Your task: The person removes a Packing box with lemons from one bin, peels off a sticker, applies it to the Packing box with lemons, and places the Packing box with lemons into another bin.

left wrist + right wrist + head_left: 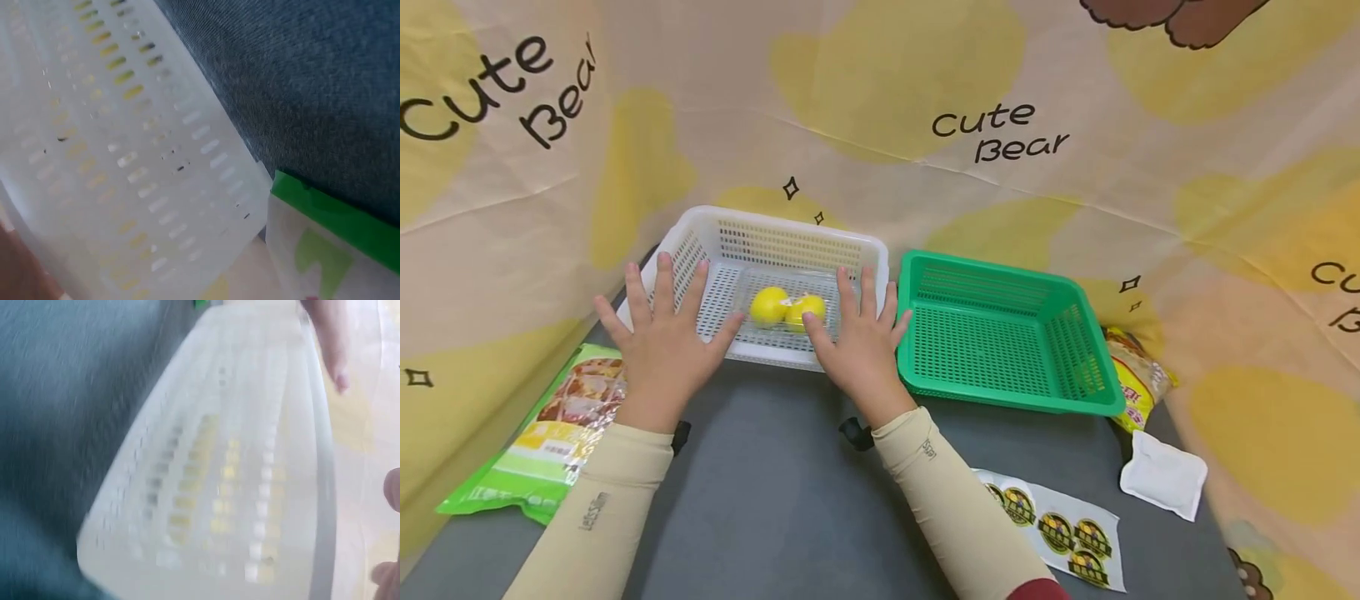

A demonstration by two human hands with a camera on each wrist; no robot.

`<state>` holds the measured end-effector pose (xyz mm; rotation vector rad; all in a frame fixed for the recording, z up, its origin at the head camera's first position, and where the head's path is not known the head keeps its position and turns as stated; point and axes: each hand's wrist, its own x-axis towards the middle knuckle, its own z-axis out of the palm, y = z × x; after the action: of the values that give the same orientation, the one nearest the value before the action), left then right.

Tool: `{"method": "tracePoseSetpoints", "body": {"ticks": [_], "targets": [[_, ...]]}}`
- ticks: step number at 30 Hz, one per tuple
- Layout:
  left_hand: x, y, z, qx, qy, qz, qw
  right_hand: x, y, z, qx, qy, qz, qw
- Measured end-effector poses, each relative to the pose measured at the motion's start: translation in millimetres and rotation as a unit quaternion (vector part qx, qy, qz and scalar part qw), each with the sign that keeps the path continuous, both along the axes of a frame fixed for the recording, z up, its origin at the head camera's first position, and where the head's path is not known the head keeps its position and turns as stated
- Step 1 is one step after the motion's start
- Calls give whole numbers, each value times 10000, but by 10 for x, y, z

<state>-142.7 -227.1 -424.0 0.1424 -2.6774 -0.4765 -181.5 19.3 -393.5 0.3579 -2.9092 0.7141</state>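
Observation:
Both hands are spread flat at the front of a white plastic basket point(760, 358). My left hand point(666, 350), fingers fanned out, overlaps its left front corner in the head view. Over the right front corner reaches my right hand point(867, 354), its fingers straight and apart. Between the two hands, inside the basket, two yellow round fruits point(770, 307) lie in a clear plastic tray point(831, 287). The basket's slotted side fills much of the left wrist view point(144, 169) and the right wrist view point(219, 469), with fingers point(328, 337) beyond its rim. Neither hand holds anything.
Right of the white basket stands a green plastic basket point(977, 396). A green snack bag point(550, 425) lies at left. At right are a yellow packet point(1131, 379), a white pouch point(1163, 475) and a sticker sheet point(1105, 533) on the grey table point(752, 500). A printed cloth point(865, 125) hangs behind.

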Motion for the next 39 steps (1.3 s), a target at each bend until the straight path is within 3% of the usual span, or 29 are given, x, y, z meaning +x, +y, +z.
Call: {"method": "tracePoseSetpoints", "body": {"ticks": [6, 12, 16, 27, 31, 39], "targets": [[-50, -32, 9, 350, -817, 138, 9959, -49, -204, -26, -656, -162, 422, 9968], [-76, -11, 42, 549, -1212, 140, 9910, -223, -278, -55, -1005, -724, 145, 9922], [-91, -11, 53, 501, -1357, 202, 9893, -348, -325, -72, -1139, -1279, -71, 9852], [-131, -37, 43, 359, -1632, 251, 9856, -582, -421, -140, -736, -2668, -357, 9603], [-121, -27, 73, 355, -1653, 248, 9853, -640, -432, -178, -680, -2887, -319, 9545], [-115, -3, 121, 324, -1679, 239, 9850, -676, -417, -190, -808, -2895, -296, 9533]]}}
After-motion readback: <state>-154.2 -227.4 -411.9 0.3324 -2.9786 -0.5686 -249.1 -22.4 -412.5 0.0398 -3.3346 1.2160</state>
